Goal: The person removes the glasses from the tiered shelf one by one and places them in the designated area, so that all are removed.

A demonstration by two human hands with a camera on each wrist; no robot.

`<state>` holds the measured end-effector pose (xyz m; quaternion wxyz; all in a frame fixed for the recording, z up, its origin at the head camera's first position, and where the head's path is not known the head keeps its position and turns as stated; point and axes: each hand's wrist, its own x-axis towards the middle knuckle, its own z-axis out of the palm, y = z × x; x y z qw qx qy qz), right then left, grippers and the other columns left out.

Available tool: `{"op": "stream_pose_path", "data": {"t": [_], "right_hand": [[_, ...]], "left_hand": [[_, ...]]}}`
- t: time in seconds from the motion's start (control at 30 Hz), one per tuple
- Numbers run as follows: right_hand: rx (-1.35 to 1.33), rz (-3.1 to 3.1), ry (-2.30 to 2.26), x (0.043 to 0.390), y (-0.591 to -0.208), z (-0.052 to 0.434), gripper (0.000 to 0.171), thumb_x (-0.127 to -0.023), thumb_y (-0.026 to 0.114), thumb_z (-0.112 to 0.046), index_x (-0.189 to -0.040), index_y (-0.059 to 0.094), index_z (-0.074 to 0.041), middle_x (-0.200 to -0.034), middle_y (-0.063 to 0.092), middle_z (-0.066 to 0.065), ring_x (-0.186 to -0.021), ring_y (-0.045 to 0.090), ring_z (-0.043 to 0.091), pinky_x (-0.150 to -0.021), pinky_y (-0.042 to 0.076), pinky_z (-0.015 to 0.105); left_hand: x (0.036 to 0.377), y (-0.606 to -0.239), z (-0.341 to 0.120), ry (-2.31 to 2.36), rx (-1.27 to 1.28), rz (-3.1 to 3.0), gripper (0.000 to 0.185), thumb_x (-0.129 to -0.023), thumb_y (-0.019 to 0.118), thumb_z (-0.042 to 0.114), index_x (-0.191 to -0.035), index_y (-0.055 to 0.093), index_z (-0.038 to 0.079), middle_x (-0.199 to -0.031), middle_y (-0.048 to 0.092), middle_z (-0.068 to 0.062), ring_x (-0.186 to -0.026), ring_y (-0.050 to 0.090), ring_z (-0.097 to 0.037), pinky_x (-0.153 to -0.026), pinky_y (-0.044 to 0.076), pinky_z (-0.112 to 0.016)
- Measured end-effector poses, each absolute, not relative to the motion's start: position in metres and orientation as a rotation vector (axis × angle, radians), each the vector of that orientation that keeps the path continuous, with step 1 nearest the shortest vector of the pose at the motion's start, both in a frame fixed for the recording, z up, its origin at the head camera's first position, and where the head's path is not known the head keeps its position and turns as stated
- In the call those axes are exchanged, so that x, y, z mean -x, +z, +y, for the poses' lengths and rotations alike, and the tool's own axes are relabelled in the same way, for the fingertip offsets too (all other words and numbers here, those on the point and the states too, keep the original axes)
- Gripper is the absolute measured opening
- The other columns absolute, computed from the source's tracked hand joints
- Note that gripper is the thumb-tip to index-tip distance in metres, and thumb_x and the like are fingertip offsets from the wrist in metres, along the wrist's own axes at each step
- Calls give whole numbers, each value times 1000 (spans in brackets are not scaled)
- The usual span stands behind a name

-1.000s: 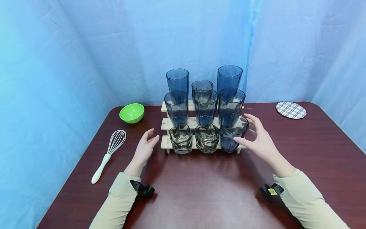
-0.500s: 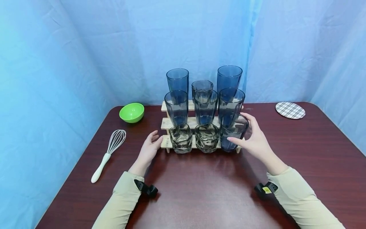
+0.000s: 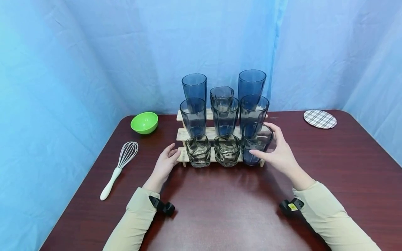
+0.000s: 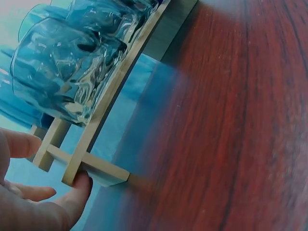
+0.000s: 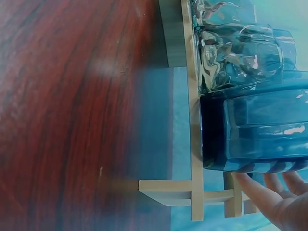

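While the left hand (image 3: pixel 164 163) steadies the wooden rack's (image 3: pixel 182 156) end with relaxed fingers, the right hand (image 3: pixel 277 153) curls round the blue glass (image 3: pixel 255 146) on the bottom step, so grasp looks underway; next likely needs a straight lift clear of neighbours.

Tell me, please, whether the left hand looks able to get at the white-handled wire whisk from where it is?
Probably yes: the left hand rests at the wooden tiered rack's left end, and only bare dark red table lies between it and the white-handled wire whisk.

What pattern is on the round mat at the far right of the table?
The round mat has a plaid check of dark lines on white, seen best in the head view.
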<state>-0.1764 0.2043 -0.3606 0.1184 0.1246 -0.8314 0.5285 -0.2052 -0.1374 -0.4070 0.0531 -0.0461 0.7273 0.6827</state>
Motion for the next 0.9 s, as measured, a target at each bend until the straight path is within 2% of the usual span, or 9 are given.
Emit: {"op": "stream_pose_path", "data": {"t": [0.1, 0.2, 0.3, 0.37, 0.47, 0.57, 0.9], "right_hand": [[-373, -2428, 1541, 178, -361, 205, 86, -78, 76, -7, -146, 23, -16, -124, 49, 10, -106, 53, 4, -71, 48, 13], [-373, -2427, 1513, 178, -360, 205, 87, -78, 77, -7, -146, 24, -18, -124, 49, 9, -104, 52, -2, -70, 47, 13], [-366, -2438, 1482, 178, -360, 205, 87, -77, 77, -9, -146, 24, -19, -124, 49, 9, -103, 50, -6, -71, 45, 12], [-359, -2448, 1465, 179, -360, 205, 87, -77, 78, -10, -146, 24, -19, -125, 49, 8, -102, 50, -6, -71, 45, 12], [-351, -2459, 1450, 179, -360, 205, 87, -77, 78, -11, -145, 25, -19, -125, 49, 8, -102, 50, -2, -71, 45, 12], [-339, -2470, 1433, 179, -360, 205, 87, -77, 78, -12, -145, 25, -19, -124, 49, 8, -102, 50, 2, -70, 45, 11], [-331, -2474, 1465, 177, -363, 204, 89, -75, 79, -11, -144, 24, -19, -126, 49, 7, -98, 51, -1, -68, 44, 11]], "left_hand": [[208, -408, -140, 2117, 175, 2134, 56, -98, 46, 6, -147, 22, -4, -141, 37, -30, -117, 49, -28, -90, 47, -30], [212, -410, -143, 2170, 197, 2047, 55, -97, 46, 1, -148, 24, -2, -137, 40, -28, -101, 57, -17, -79, 49, -20], [215, -414, -145, 2201, 206, 1986, 55, -94, 47, -5, -146, 29, -1, -126, 47, -22, -84, 59, -6, -72, 50, -17], [217, -417, -147, 2205, 214, 1957, 55, -93, 48, -7, -145, 32, -1, -115, 52, -16, -78, 59, -2, -70, 50, -17], [220, -421, -151, 2212, 212, 1897, 53, -93, 49, -6, -144, 34, -2, -102, 55, -5, -77, 60, -2, -71, 50, -18], [221, -424, -155, 2226, 180, 1826, 53, -94, 47, -7, -145, 32, -3, -95, 56, 2, -79, 61, -3, -71, 50, -19], [219, -432, -165, 2212, -11, 1708, 57, -96, 42, -6, -148, 19, -3, -100, 56, 4, -85, 60, -4, -77, 49, -20]]}}
